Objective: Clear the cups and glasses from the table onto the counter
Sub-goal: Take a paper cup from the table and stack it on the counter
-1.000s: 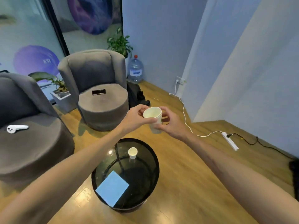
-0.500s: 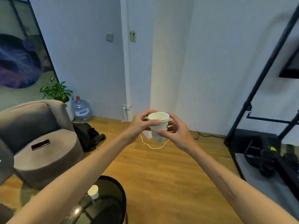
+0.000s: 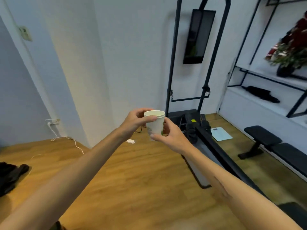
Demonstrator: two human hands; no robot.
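Note:
A white paper cup (image 3: 154, 124) with a green print is held upright in front of me at chest height, over the wooden floor. My left hand (image 3: 136, 121) pinches its rim from the left. From the right, my right hand (image 3: 167, 135) wraps the cup's lower wall and base. The cup's inside is hidden from this angle. The round glass table and the small cup on it are out of view.
A black exercise machine (image 3: 196, 127) with a tall frame stands ahead on the right, a black bench (image 3: 272, 143) beside it. White shelving (image 3: 265, 78) with a plant runs along the right wall. A white cable (image 3: 69, 140) and a dark bag (image 3: 10, 173) lie at left.
The view has swung right, away from the armchairs and the glass table, toward the exercise machine and shelving. Both hands still hold the cup the same way in front of me.

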